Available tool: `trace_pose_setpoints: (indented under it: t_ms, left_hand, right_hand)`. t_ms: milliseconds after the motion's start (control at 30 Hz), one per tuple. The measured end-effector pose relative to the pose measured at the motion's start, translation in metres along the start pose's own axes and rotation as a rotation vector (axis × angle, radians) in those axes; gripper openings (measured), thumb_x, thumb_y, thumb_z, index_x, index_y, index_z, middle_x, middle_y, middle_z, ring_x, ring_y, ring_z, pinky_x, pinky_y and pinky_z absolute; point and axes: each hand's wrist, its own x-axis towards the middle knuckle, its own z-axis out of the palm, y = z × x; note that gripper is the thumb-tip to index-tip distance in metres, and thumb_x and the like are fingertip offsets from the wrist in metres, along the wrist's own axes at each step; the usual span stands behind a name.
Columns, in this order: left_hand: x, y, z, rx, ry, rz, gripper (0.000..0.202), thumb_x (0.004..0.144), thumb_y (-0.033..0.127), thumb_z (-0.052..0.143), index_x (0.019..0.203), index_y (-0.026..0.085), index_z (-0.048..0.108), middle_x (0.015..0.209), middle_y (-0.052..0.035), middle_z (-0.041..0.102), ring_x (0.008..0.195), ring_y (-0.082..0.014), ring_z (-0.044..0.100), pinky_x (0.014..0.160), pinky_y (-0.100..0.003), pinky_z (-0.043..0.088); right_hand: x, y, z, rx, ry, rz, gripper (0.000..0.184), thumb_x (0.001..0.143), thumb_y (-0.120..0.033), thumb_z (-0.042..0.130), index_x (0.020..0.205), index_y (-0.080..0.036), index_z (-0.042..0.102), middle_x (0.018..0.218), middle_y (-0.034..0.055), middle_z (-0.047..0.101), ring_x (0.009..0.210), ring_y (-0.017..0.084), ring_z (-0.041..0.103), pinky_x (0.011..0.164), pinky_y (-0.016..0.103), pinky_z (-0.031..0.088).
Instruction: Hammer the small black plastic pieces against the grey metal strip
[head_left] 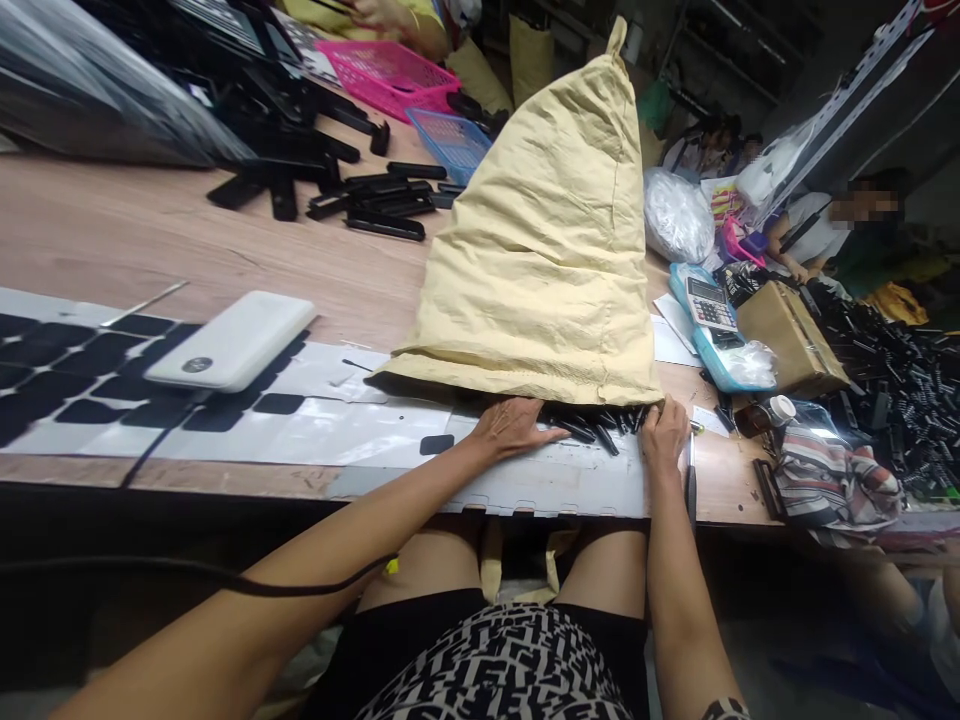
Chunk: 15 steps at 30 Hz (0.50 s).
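A large pale yellow cloth bag stands upside down in front of me, its mouth down at the table and a loop at its peak. Several thin black plastic pieces show from under the bag's lower edge. My left hand lies at that edge, thumb stretched to the right beside the pieces, its fingertips partly hidden at the cloth. At the bag's lower right corner, my right hand has its fingers closed on the edge. White and grey sheets lie beneath my hands.
A white power bank with a cable rests on the left. Black plastic parts, a pink basket and a blue basket are farther back. Right are a calculator, cardboard box and striped cloth. Other people sit beyond.
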Motion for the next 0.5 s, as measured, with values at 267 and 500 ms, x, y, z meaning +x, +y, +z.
trace_pose_setpoints:
  t_ms: [267, 500]
  left_hand:
    - [0.000, -0.002, 0.001, -0.005, 0.005, 0.009, 0.071, 0.081, 0.081, 0.047, 0.098, 0.015, 0.067, 0.095, -0.0169, 0.072, 0.093, -0.0353, 0.070, 0.078, -0.041, 0.055]
    - [0.000, -0.001, 0.004, 0.016, 0.021, -0.006, 0.073, 0.081, 0.082, 0.047, 0.102, 0.015, 0.067, 0.100, -0.0163, 0.073, 0.098, -0.0344, 0.070, 0.083, -0.040, 0.054]
  right_hand:
    - [-0.046, -0.023, -0.002, 0.198, 0.067, 0.061, 0.051, 0.092, -0.034, 0.048, 0.138, -0.012, 0.055, 0.132, 0.0196, 0.055, 0.123, 0.032, 0.050, 0.109, 0.048, 0.040]
    - [-0.068, -0.055, 0.006, 0.378, 0.006, 0.041, 0.058, 0.090, -0.030, 0.048, 0.144, -0.010, 0.047, 0.138, 0.0204, 0.043, 0.134, 0.030, 0.044, 0.114, 0.046, 0.039]
